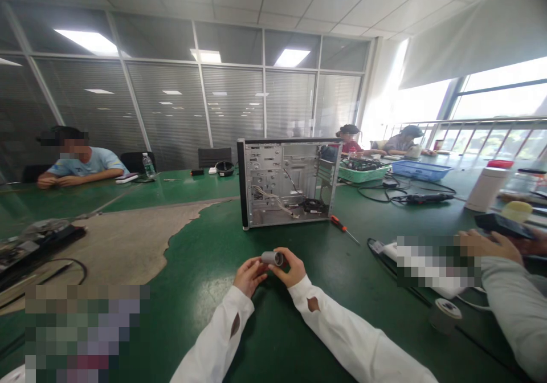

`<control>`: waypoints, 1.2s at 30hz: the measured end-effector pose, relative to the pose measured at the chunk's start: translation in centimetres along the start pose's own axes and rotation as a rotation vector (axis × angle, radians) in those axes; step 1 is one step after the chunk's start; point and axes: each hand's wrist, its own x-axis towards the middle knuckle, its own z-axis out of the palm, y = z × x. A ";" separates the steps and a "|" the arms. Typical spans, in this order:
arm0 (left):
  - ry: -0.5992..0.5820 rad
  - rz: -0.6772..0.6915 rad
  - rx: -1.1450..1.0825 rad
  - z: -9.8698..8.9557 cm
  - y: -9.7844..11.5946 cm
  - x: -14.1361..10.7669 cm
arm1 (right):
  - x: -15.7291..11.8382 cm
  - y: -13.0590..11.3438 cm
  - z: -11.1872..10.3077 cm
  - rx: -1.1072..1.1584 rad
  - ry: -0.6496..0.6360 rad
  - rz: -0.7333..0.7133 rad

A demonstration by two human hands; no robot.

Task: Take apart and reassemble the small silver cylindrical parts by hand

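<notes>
Holding gray tube (pixel 270 258) with both hands, over green table (pixel 205 320), in front of open computer case (pixel 277 169). Pinching its left end with fingertips of left hand (pixel 248 276); pinching its right end between thumb and index finger of right hand (pixel 294 268). Near case's lower right corner: orange-and-black screwdriver (pixel 339 224). Farther back, right of case: green basket (pixel 363 175), blue basket (pixel 421 172).

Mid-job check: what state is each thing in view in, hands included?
Left hand, fingers on the cylinder
Right hand, gripping the cylinder
Cylinder, held sideways
Case, upright, side open
Screwdriver, lying beside the case
Flask, standing, capped
Green basket, filled
Blind, partly lowered
</notes>
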 end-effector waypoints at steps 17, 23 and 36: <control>-0.050 0.079 0.117 0.4 -0.1 -0.3 | 1.2 3.7 0.4 0.771 0.061 0.689; -0.072 0.157 0.295 0.8 -0.1 -0.7 | 1.3 4.3 0.6 0.937 0.025 0.803; -0.131 0.537 0.729 2.2 0.1 -2.4 | 1.3 3.3 0.3 1.201 -0.267 1.118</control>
